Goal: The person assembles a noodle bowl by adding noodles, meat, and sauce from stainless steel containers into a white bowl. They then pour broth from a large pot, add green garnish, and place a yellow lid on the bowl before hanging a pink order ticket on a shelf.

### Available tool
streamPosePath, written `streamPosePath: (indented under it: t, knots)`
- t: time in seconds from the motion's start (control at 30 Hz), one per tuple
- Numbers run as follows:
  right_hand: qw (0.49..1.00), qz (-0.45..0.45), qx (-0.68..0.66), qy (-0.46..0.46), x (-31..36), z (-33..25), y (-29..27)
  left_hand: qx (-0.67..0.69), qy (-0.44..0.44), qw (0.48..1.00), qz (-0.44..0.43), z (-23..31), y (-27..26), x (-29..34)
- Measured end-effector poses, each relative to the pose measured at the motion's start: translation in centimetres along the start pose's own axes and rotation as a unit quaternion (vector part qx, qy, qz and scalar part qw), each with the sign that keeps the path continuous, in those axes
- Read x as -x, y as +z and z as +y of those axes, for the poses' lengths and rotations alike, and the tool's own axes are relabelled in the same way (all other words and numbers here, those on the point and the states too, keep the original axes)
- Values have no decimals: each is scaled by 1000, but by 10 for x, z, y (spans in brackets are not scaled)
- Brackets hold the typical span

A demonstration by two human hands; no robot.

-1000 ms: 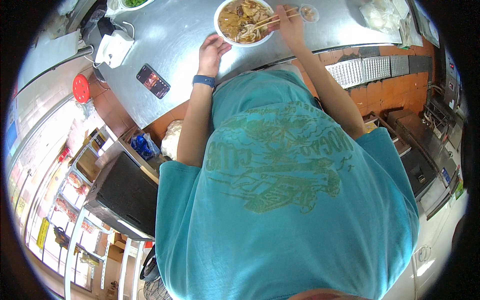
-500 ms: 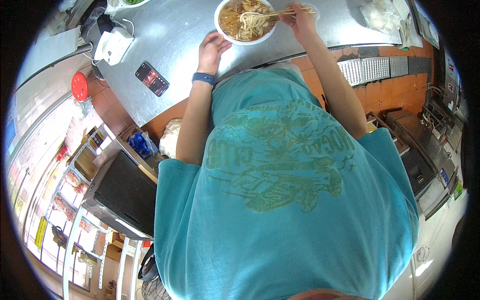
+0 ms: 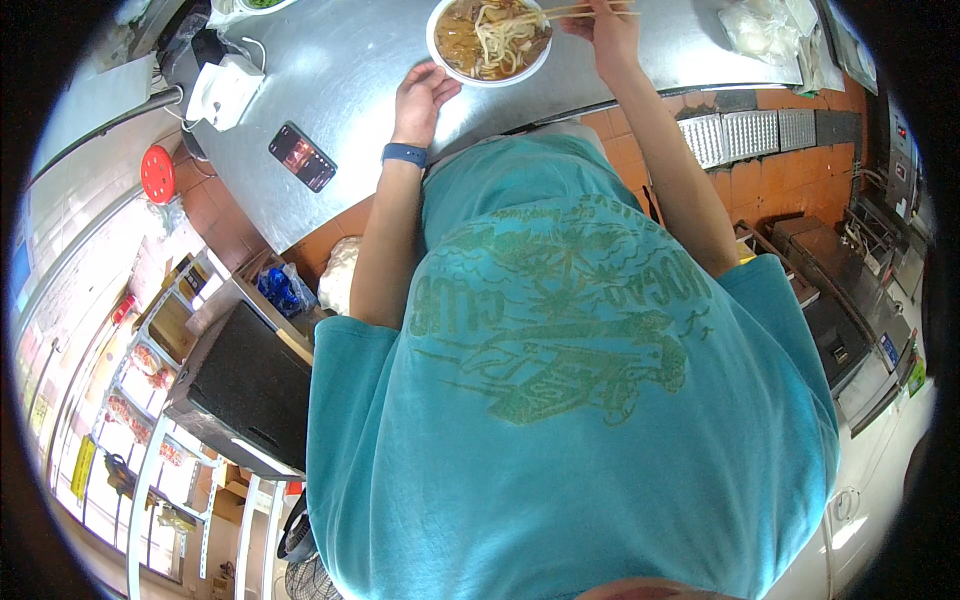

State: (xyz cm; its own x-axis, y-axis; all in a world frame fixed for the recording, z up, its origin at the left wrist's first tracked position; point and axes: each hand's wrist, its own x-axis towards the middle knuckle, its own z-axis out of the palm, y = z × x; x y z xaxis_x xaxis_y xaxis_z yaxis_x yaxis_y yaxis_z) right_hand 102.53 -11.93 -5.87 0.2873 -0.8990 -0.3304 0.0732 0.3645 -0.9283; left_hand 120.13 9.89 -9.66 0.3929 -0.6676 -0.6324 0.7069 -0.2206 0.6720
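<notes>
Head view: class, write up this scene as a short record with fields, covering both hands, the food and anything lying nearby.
Left hand: at the near left edge of the white bowl
Right hand: holding chopsticks
Noodles: pale, in the bowl, with brown broth
Phone: lit, on the metal table
Wristband: dark blue, worn on the left

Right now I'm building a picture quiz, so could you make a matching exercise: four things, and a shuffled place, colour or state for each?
1. Bowl
2. Phone
3. Chopsticks
4. Wristband

A. Held in the right hand
B. Blue, around the left wrist
C. White, with noodles inside
D. Screen lit, lying on the metal table

Pairs: 1-C; 2-D; 3-A; 4-B
</notes>
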Motion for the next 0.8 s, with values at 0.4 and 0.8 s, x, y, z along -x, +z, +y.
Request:
streamPosePath:
  t: [0.4,0.8]
  knots:
    - [900,-64,367,-225,46,-71,42,16,3,1000,-8,0,-2,0]
    - [797,-151,499,-306,9,-28,80,16,-3,1000,-4,0,-1,0]
